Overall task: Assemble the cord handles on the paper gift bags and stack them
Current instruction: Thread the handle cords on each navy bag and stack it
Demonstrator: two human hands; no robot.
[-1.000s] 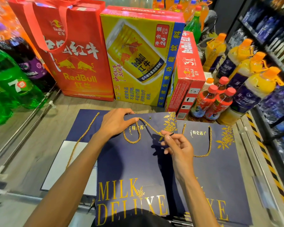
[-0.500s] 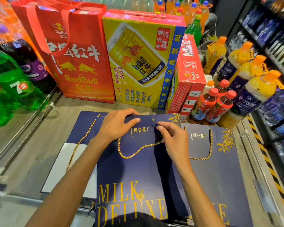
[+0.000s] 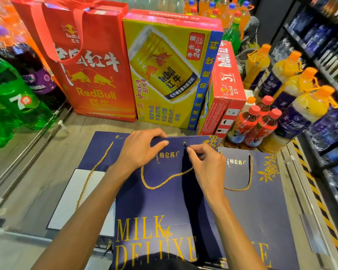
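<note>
Pinching the cord (image 3: 172, 176), the right hand (image 3: 207, 164) aims its tip at the hole (image 3: 184, 143) at 11 o'clock. The left hand (image 3: 139, 151) grips the bag (image 3: 154, 201) top; hold steady, push straight.

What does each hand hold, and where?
Right hand pinches the gold cord at its tip, near the eyelet. Left hand grips the bag at its top edge.
</note>
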